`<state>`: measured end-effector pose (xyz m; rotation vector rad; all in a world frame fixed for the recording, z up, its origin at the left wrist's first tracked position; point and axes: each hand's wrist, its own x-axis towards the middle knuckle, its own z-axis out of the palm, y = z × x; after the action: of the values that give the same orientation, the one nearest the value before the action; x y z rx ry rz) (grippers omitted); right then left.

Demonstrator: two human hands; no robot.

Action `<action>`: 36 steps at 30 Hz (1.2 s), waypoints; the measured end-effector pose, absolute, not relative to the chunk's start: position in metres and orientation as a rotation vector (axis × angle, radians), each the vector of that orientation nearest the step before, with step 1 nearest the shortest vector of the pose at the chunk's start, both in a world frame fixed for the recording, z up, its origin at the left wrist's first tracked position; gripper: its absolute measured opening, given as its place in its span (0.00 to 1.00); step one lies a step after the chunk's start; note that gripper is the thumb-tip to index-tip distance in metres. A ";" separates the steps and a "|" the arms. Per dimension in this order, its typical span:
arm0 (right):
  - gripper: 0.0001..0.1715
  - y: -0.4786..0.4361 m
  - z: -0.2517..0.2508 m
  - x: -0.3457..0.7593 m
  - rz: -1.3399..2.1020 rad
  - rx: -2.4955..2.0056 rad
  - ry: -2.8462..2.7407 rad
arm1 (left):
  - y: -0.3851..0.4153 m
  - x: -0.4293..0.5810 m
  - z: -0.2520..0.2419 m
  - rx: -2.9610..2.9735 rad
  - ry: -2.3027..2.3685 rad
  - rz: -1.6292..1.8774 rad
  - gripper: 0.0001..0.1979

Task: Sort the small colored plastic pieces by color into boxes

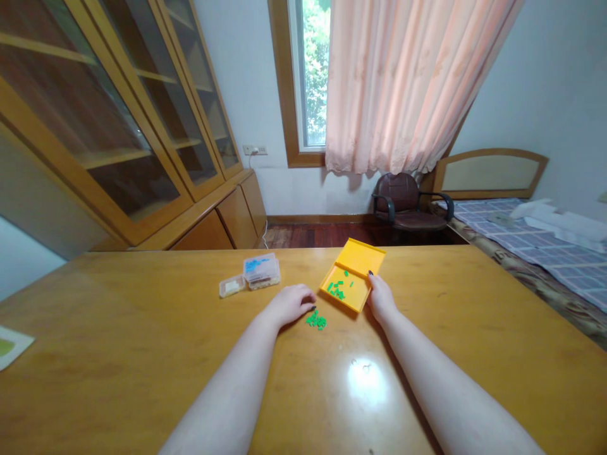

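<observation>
Reading progress as partway: some green pieces (337,291) are lying in the near half of the yellow case (344,301), while a loose green pile (316,320) is sitting outside it on the tabletop (165,341). Not counting either group from here; pieces are overlapping too much. Taking the pile as clock centre, the case is lying just off at 1 o'clock, hinged open, its lid half pointing away. Right hand (380,297) is clamping its grip on the case's edge at the case's 4 o'clock, thumb showing, other fingers hiding; I'm not able to tell if the case is resting or lifting. Left hand (290,304) is hovering or resting at the pile's 10 o'clock, fingers curling right beside it; can't tell if that grip is together, apart or pinching a piece. Farther out at 10-11, a clear box (262,272) is holding blue pieces (258,262) on top, with lower contents blurring. Just at its 8 o'clock, a smaller clear box (232,286) is holding something whitish.
</observation>
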<state>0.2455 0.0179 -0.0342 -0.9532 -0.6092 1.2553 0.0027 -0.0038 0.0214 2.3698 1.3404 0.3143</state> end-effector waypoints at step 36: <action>0.19 0.003 -0.022 0.237 1.187 -1.045 -0.798 | -0.004 0.009 0.020 2.204 1.540 0.474 0.09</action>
<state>0.2369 0.0032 -0.0217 -1.0454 -0.7977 1.1871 0.0093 -0.0043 0.0202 2.2037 1.5403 0.4745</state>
